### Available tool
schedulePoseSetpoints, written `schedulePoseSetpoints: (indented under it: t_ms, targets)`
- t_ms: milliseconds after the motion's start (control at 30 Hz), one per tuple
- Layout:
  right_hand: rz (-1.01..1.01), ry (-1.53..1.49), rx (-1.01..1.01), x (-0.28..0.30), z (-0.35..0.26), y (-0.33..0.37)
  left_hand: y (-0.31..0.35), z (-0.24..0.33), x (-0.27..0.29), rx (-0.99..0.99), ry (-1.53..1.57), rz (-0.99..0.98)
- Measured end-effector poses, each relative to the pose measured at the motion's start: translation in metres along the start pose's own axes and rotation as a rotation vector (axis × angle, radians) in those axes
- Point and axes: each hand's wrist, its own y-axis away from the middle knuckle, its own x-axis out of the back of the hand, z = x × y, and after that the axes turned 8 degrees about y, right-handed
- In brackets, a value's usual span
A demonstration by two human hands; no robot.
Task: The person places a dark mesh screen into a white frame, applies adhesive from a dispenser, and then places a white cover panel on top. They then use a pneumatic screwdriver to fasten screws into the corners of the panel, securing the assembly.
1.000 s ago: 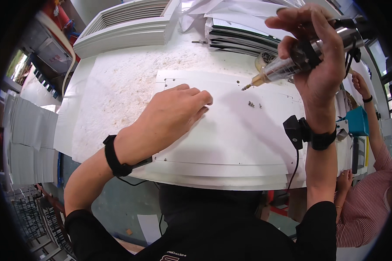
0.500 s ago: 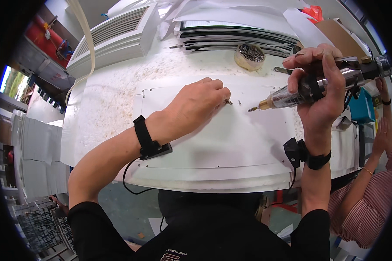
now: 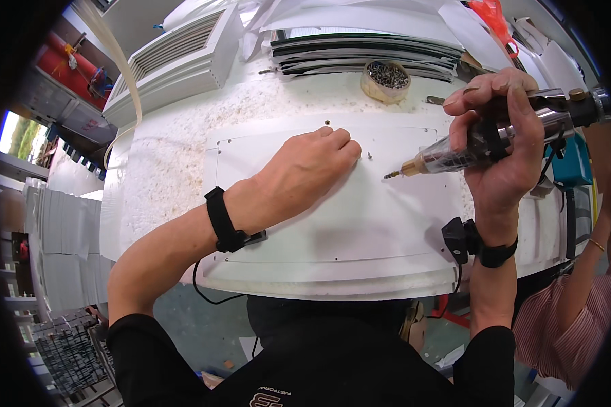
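My right hand (image 3: 506,136) is wrapped round a pneumatic screwdriver (image 3: 448,154), a metal and clear-bodied tool with a brass nose. Its bit points left, held above a flat white panel (image 3: 305,237). My left hand (image 3: 312,159) rests on the panel with its fingers curled in; what lies under the fingertips is hidden. One loose small screw (image 3: 370,156) lies just right of those fingers. Small dark screws or holes dot the panel's border, and a larger dark spot shows at its far edge, beyond my left hand.
A round tub of screws (image 3: 385,83) stands beyond the panel, before a stack of dark-edged strips (image 3: 366,55). A white louvred frame (image 3: 173,64) sits far left on the dusty table. At the right are a teal box (image 3: 571,161) and another person's arm (image 3: 584,278).
My left hand has shifted slightly; the small screws seen at its fingertips are now out of sight, and the dark spot beyond it shows. The screwdriver stays nearly still. The view has shifted slightly.
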Motion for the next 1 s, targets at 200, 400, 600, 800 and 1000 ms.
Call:
schedulePoseSetpoints:
  t_ms: [200,400,600,800,1000]
  targets:
    - [0.017,-0.027,-0.01,-0.002,-0.002,0.003,-0.002,0.003,-0.003,0.042,0.101,0.118]
    - [0.06,-0.146,-0.014,-0.007,-0.01,0.008,0.027,0.027,0.019,0.309,0.544,0.126]
    - [-0.012,-0.438,-0.073,-0.027,-0.025,0.015,0.092,0.065,-0.003,0.642,1.268,0.295]
    - [-0.042,-0.518,-0.1,-0.047,-0.03,0.013,0.112,0.075,-0.013,0.645,1.587,0.37]
    - [-0.024,-0.496,-0.088,-0.061,-0.034,0.015,0.116,0.075,-0.008,0.642,1.659,0.347]
